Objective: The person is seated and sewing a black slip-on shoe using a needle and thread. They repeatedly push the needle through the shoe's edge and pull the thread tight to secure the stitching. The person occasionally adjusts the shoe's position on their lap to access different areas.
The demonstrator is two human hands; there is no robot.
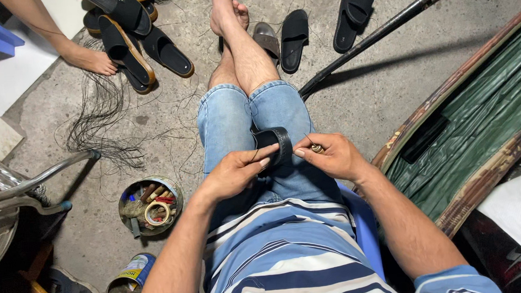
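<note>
Left hand (233,172) fingers pinching black curved leather sandal strap (274,141) on lap; right hand (330,155) fingers pressed on strap edge, gripping small brass-coloured tool (317,148).

Concrete floor (387,88) bearing sandals (294,39), thread (101,124), tin (150,205)

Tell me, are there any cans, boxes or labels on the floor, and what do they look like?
Labelled tin can: bottom left on the floor beside the person's left arm, round, open top, blue and yellow label.
Round open tin: on the floor left of the left hand, full of small tools and a roll of tape; no label visible.
No signs or screens in view.
</note>
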